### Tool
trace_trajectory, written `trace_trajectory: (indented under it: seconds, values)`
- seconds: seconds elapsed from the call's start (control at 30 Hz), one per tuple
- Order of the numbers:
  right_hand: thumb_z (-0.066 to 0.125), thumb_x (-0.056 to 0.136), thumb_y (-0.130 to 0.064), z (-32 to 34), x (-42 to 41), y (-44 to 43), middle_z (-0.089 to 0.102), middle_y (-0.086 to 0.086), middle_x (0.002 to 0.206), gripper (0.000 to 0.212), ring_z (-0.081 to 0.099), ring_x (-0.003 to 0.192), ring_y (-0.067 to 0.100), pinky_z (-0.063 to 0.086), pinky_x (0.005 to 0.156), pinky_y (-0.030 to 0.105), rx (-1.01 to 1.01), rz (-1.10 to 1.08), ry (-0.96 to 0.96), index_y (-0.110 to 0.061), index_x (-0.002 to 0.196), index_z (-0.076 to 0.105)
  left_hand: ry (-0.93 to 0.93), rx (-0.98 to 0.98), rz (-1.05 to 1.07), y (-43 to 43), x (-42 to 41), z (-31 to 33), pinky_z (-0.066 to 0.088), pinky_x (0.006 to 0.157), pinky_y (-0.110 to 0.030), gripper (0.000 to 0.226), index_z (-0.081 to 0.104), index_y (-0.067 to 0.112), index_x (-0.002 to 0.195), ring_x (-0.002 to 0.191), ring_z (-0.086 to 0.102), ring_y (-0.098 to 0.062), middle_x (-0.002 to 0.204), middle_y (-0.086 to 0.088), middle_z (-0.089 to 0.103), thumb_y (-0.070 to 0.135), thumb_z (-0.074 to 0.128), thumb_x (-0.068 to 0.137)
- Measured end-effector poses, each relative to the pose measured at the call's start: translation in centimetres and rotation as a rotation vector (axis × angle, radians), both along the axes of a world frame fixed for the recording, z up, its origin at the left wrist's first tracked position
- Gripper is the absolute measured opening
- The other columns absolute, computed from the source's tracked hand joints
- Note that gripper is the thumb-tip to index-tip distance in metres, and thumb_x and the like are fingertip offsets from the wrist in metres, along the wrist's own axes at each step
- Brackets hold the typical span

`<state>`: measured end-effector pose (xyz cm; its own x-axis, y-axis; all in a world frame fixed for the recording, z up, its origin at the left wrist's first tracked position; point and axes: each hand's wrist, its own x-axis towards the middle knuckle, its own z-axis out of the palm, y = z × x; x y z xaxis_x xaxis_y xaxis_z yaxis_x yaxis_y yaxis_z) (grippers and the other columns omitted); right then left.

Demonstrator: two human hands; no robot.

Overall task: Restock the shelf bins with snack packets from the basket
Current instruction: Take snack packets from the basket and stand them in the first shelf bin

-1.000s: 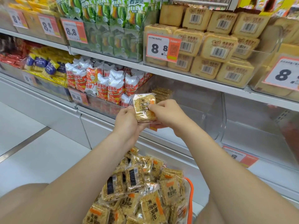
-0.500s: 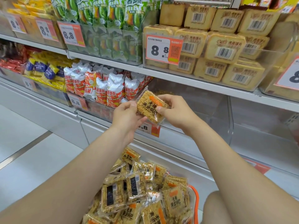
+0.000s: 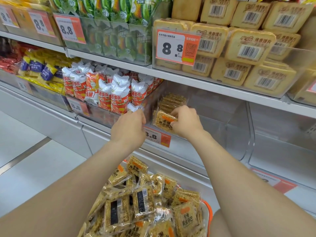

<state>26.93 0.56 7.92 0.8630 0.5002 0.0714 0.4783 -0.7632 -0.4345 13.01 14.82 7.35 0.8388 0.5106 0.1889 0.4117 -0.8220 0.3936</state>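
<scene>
Just left of our right hand, pinched between its thumb and curled fingers, the snack packet stands on edge at the front of the clear bin, with the row of matching packets upright just behind it, beyond our fingertips. We judge it light: a flat square slab of puffed, grainy rice crisp sealed in glossy clear film with an orange label. The slab looks stiff but brittle, so squeezing its faces could crack it, and the film seems slick enough to slide under the fingers. The best hold, we think, is by two opposite side edges or the crimped seam, where the film gives and the cake bears no load. Our left hand hovers just left of the packet near the bin's front corner, the orange price tag showing between our two wrists; its fingers curl away from us and blur, so we cannot tell whether it grips anything. Below both forearms the basket, orange-rimmed, carries a loose heap of packets, crinkled film catching the light, some showing a dark back panel. Beyond the left hand stand puffy white-and-red bags, soft and pillowy
</scene>
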Motion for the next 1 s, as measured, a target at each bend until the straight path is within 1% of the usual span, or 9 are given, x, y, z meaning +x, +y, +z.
trace_trajectory:
  seconds: [0.1,0.2,0.3,0.43,0.53,0.67,0.77,0.9,1.0]
  values:
    - [0.078,0.086,-0.008,-0.3,0.5,0.9,0.068,0.013,0.117,0.033,0.064,0.111,0.033,0.051,0.085,0.037,-0.018,-0.049,0.009,-0.014,0.118,0.074,-0.019,-0.011,0.02,0.6,0.2,-0.4,0.056,0.073,-0.044,0.022,0.053,0.03,0.098,0.093,0.061,-0.026,0.091,0.005,0.064,0.017,0.069,0.091]
    - [0.083,0.083,-0.011,-0.4,0.7,2.0,0.064,0.011,0.099,0.02,0.065,0.091,0.032,0.05,0.071,0.035,-0.014,-0.089,-0.02,-0.01,0.096,0.068,-0.028,-0.007,0.016,0.8,0.4,-0.5,0.057,0.076,-0.046,0.022,0.051,0.031,0.095,0.091,0.061,-0.026,0.092,0.005,0.065,0.023,0.071,0.092]
    - [0.085,0.082,-0.014,-0.6,0.7,2.9,0.06,0.01,0.091,0.027,0.065,0.087,0.033,0.046,0.066,0.035,-0.011,-0.114,-0.073,-0.011,0.084,0.058,-0.041,-0.015,0.002,1.1,0.4,-0.9,0.058,0.077,-0.047,0.023,0.05,0.033,0.093,0.089,0.063,-0.027,0.092,0.004,0.066,0.025,0.071,0.092]
    - [0.084,0.085,-0.02,-0.3,0.1,3.1,0.051,0.008,0.093,0.028,0.066,0.097,0.037,0.045,0.069,0.037,-0.117,-0.136,-0.2,-0.013,0.099,0.06,-0.047,-0.015,-0.011,1.3,0.4,-1.1,0.059,0.076,-0.048,0.023,0.049,0.033,0.094,0.087,0.064,-0.028,0.091,0.004,0.066,0.026,0.071,0.091]
    - [0.085,0.085,-0.029,0.1,-0.2,2.8,0.06,0.009,0.1,0.035,0.066,0.1,0.036,0.045,0.068,0.037,-0.157,-0.146,-0.224,-0.013,0.106,0.062,-0.047,-0.022,-0.009,1.1,0.3,-0.9,0.059,0.076,-0.047,0.022,0.05,0.033,0.094,0.087,0.065,-0.028,0.091,0.004,0.067,0.027,0.07,0.09]
    - [0.088,0.081,-0.038,0.4,-0.5,2.4,0.053,0.006,0.094,0.04,0.066,0.098,0.034,0.044,0.069,0.036,-0.155,-0.145,-0.224,-0.016,0.099,0.06,-0.047,-0.017,-0.001,0.8,0.1,-0.6,0.059,0.073,-0.047,0.023,0.049,0.032,0.087,0.082,0.065,-0.027,0.085,0.004,0.066,0.029,0.071,0.09]
    - [0.089,0.079,-0.041,0.6,-0.8,2.3,0.055,0.005,0.091,0.043,0.067,0.093,0.034,0.044,0.067,0.036,-0.154,-0.137,-0.252,-0.018,0.09,0.055,-0.029,-0.009,0.007,0.6,-0.2,-0.3,0.059,0.072,-0.045,0.023,0.05,0.03,0.08,0.081,0.064,-0.028,0.083,0.004,0.065,0.031,0.071,0.089]
    - [0.083,0.087,-0.039,0.9,-1.1,2.0,0.058,0.008,0.093,0.033,0.066,0.091,0.035,0.046,0.067,0.036,-0.125,-0.104,-0.296,-0.015,0.092,0.06,0.011,-0.025,0.001,0.4,-0.8,0.0,0.06,0.075,-0.045,0.02,0.056,0.03,0.075,0.086,0.066,-0.028,0.083,0.005,0.067,0.031,0.071,0.088]
    - [0.076,0.093,-0.029,0.5,-1.0,1.7,0.066,0.012,0.101,0.021,0.067,0.092,0.038,0.055,0.072,0.04,-0.079,-0.082,-0.296,-0.012,0.101,0.067,0.052,-0.021,-0.004,0.2,-1.2,0.2,0.059,0.076,-0.043,0.015,0.06,0.029,0.078,0.087,0.068,-0.027,0.085,0.006,0.069,0.031,0.07,0.089]
